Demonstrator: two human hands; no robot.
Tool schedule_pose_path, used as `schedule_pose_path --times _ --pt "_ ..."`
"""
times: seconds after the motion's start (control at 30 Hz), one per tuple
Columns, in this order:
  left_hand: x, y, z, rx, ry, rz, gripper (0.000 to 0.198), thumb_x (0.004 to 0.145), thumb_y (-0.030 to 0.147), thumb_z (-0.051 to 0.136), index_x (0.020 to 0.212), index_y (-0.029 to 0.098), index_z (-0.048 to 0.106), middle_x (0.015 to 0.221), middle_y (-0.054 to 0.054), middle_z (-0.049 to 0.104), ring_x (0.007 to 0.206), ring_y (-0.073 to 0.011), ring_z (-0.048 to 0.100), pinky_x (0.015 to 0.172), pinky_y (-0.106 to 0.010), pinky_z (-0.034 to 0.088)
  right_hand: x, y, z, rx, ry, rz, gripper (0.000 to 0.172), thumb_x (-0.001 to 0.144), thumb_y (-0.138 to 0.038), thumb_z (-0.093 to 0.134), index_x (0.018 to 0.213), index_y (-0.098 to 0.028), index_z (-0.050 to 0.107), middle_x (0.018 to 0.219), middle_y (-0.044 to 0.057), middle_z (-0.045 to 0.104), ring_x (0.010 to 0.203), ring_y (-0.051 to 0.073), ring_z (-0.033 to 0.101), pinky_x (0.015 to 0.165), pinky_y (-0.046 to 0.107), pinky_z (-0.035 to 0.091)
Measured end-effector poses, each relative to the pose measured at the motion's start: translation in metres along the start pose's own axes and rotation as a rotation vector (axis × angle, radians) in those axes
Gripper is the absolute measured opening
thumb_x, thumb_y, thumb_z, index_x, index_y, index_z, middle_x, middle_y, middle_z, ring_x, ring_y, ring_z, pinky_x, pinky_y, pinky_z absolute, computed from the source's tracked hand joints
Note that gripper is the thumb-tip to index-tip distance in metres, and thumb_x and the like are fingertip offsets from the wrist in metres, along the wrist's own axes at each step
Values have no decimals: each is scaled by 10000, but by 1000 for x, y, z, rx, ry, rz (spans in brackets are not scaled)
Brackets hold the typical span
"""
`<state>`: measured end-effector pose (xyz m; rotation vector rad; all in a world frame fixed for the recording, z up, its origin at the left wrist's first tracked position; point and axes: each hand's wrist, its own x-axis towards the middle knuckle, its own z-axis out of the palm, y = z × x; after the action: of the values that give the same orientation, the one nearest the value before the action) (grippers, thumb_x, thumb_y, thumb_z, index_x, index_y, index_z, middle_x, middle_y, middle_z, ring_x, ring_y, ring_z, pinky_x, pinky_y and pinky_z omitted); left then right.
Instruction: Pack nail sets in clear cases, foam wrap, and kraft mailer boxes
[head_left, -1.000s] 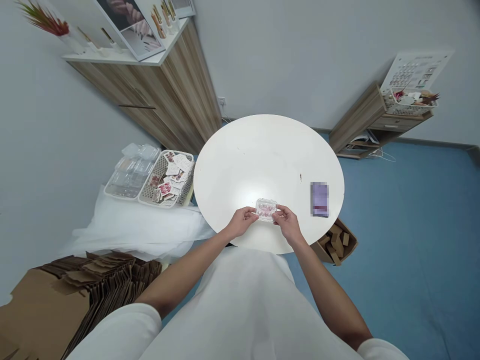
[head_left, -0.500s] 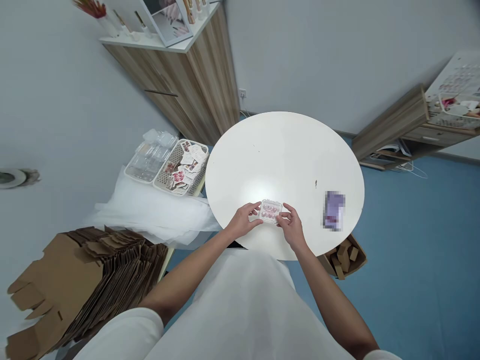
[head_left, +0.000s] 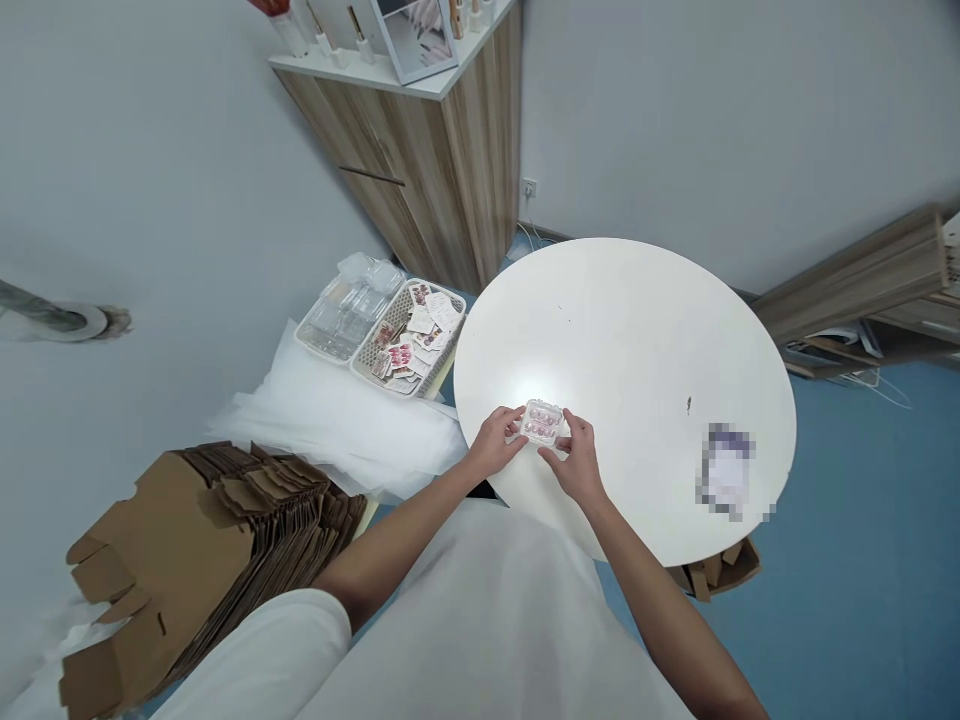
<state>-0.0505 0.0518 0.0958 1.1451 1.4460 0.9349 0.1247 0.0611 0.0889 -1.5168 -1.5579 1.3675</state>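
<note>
A small clear plastic case (head_left: 541, 423) with two rows of pink press-on nails is held between my hands, over the near left part of the round white table (head_left: 622, 330). The fingers and thumb of my left hand (head_left: 496, 443) are closed on its left edge. On the opposite edge, my right hand (head_left: 579, 460) grips with the fingertips, its thumb near the lower right corner. The case's lid looks closed, and the nails show through it.
Left of the table, a white basket (head_left: 360, 368) holds nail cards, beside a tray of clear cases (head_left: 349, 305). White foam sheets (head_left: 337, 425) and flattened cardboard boxes (head_left: 187, 530) lie nearer. A pixelated purple-white item (head_left: 725, 470) rests on the table's right; below stands a cardboard box (head_left: 739, 572).
My view has swung left, so the table and baskets appear further right. The fingers of my right hand have shifted on the case's right edge, and its thumb has moved lower.
</note>
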Motion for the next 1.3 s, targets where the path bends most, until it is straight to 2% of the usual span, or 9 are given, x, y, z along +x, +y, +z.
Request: schedule_pose_path --times 0.07,0.33,0.5,0.6,0.8,0.9,1.07,1.3 --pt "9 -8 -18 9 7 -9 470 674 203 629 1134 263 557 922 -37 503 792 -151 494 822 -338 433 13 -1 18 -42 -36 10 789 648 -390 644 1331 -305 259 1235 84 313 849 183 537 834 435 464" --pt "53 -49 -81 77 89 -67 505 672 149 597 1165 229 526 911 -43 488 790 -164 493 821 -316 401 80 -12 91 -231 -86 24 699 722 -292 546 1346 -298 233 1220 87 341 844 189 545 808 410 469" --pt "79 -66 -106 191 96 -97 516 674 183 599 1180 216 503 948 -61 484 873 -204 497 836 -329 376 116 -11 122 -290 -86 4 737 689 -227 563 1349 -240 236 1175 97 362 1046 237 465 906 410 410" --pt "88 -74 -111 197 97 -98 527 682 198 592 1197 212 483 959 -71 497 905 -221 499 844 -338 366 128 -7 133 -316 -70 29 747 673 -203 566 1346 -210 242 1164 109 369 1103 253 415 930 404 388" --pt "87 -84 -109 253 45 -149 576 705 220 577 1251 183 396 1134 -111 465 1027 -241 478 893 -361 359 133 -3 142 -318 -55 111 733 685 -197 526 1350 -197 218 1198 116 347 1080 235 433 901 373 409" --pt "85 -84 -108 305 43 -183 599 722 233 557 1279 191 341 1201 -112 422 1061 -234 470 901 -366 369 128 -6 144 -324 -30 156 735 692 -230 530 1349 -206 202 1215 114 347 988 214 485 850 365 438" --pt "88 -82 -108 313 6 -187 578 733 260 557 1267 184 351 1166 -116 438 1052 -232 485 879 -361 400 125 -14 146 -293 -26 263 676 720 -288 521 1327 -196 239 1165 120 406 750 158 527 761 344 471" --pt "94 -87 -110 286 23 -138 621 729 233 546 1302 190 309 1236 -124 395 1138 -249 430 917 -381 380 132 -15 148 -262 -22 239 683 722 -309 525 1327 -172 242 1107 111 423 782 166 516 774 344 468"
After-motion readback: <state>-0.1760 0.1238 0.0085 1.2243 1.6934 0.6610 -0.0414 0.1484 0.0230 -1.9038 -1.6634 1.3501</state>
